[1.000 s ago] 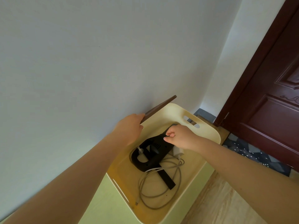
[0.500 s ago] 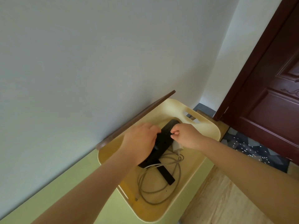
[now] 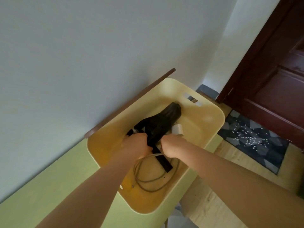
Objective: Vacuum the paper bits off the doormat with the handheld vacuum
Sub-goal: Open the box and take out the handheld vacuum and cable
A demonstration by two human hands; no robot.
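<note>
From the head view, the only 1 I have, both my hands are down inside the yellow bin (image 3: pixel 212 112), which sits on a green cabinet top (image 3: pixel 54 183) against the wall, at the end of it nearest the door (image 3: pixel 271 89). My left hand (image 3: pixel 136 145) is curled around the handle end of the black handheld vacuum (image 3: pixel 161 125), fingers wrapped tight on it. My right hand (image 3: pixel 172 146) is closed too, just beside the vacuum body; it seems to be pinching the pale cable (image 3: pixel 148 175) where it crosses the black nozzle piece (image 3: pixel 164 162), though I cannot tell for sure what the fingers hold, since they are turned away from the camera.

The vacuum lies in the bin with its dark front end pointing at the far wall with the handle slots. A white charger plug (image 3: pixel 177 130) sits touching its right side, and the cable coils over the bin floor towards the near edge. A brown board (image 3: pixel 131 102) leans between the bin's left rim and the wall.

The doormat (image 3: pixel 256 142) lies on the floor in front of the door, well apart from the bin, and the white paper bits (image 3: pixel 246 137) are scattered across it, untouched.

I judge the task barely begun: the vacuum is gripped but not out of the bin, possibly tangled in its cable. Lifting, freeing, carrying and all the vacuuming remain.
</note>
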